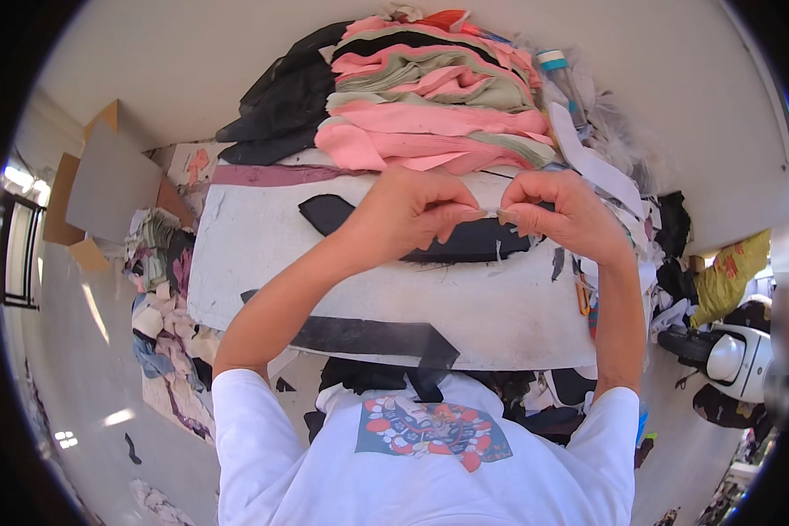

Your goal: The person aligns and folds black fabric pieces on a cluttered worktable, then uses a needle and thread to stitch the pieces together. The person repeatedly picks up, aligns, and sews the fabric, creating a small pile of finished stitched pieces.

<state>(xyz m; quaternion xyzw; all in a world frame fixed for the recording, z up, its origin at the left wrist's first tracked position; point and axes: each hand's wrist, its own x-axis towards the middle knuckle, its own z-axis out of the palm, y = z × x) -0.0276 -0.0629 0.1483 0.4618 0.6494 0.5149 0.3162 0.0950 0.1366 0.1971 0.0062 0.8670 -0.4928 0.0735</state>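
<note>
Above the white work table, my left hand and my right hand meet almost fingertip to fingertip. Each is closed in a pinch of thumb and fingers. A tiny whitish bit shows between the pinches; its kind is too small to tell. Under the hands lies a dark curved cloth piece, partly hidden by them. Another black cloth piece lies beside my left wrist. A long black strip runs along the near table edge and folds down toward my shirt.
Stacked pink and grey-green fabric fills the far side, with black cloth at its left. A bottle and orange-handled snips are at the right. Scraps and a cardboard box stand left; a white scooter is right.
</note>
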